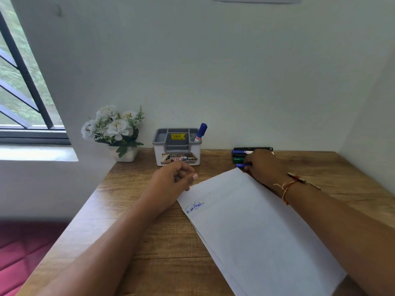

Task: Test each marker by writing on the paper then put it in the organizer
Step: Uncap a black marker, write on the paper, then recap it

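Grey organizer by the wall, capped marker standing in its right compartment, paper in front of the organizer, left hand just before it, loosely curled, empty, right hand to its right, fingers curled around a blue marker, beside lying markers.

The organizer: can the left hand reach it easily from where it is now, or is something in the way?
Probably yes. The left hand is loosely curled, holding nothing, just in front of the organizer, and only bare table seems to lie between them.
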`<action>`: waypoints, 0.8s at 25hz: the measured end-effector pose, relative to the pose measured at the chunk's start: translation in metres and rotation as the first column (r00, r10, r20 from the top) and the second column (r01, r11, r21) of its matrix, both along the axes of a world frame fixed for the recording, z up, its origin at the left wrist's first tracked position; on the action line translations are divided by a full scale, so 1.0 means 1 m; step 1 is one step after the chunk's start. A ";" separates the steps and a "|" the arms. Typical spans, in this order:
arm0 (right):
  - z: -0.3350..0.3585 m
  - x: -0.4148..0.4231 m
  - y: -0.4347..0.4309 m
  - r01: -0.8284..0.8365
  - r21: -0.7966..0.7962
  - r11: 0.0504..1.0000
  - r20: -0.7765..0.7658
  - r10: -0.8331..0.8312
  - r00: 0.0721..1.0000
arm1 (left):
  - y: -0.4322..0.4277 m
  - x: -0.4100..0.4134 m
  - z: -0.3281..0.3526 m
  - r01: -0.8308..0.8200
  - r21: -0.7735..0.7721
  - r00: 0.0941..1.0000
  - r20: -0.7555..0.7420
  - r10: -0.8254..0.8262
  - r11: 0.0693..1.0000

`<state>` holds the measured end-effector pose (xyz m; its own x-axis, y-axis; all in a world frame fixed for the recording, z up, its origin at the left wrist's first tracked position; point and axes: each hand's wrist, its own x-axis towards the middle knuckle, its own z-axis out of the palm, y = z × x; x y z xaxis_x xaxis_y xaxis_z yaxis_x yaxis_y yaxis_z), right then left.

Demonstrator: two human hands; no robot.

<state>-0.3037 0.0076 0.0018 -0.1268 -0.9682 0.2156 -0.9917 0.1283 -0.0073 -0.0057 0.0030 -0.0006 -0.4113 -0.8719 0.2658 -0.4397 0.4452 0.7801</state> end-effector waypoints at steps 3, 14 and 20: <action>0.007 0.006 0.005 -0.009 -0.046 0.999 -0.103 0.004 0.995 | 0.000 0.001 -0.001 0.012 -0.003 0.999 -0.030 -0.012 1.000; 0.033 0.113 0.076 -0.338 -0.041 0.940 0.423 0.323 0.846 | 0.011 -0.004 0.006 0.170 0.189 0.953 -0.283 -0.112 0.967; 0.031 0.117 0.079 -0.356 -0.099 0.929 0.529 0.352 0.772 | 0.012 -0.002 0.011 0.220 0.228 0.923 -0.363 -0.127 0.948</action>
<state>-0.1869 0.0866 0.0327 0.1334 -0.9684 0.2107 -0.8075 -0.2295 -0.5434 -0.0079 0.0153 0.0104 -0.4879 -0.8518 0.1907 -0.0614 0.2514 0.9659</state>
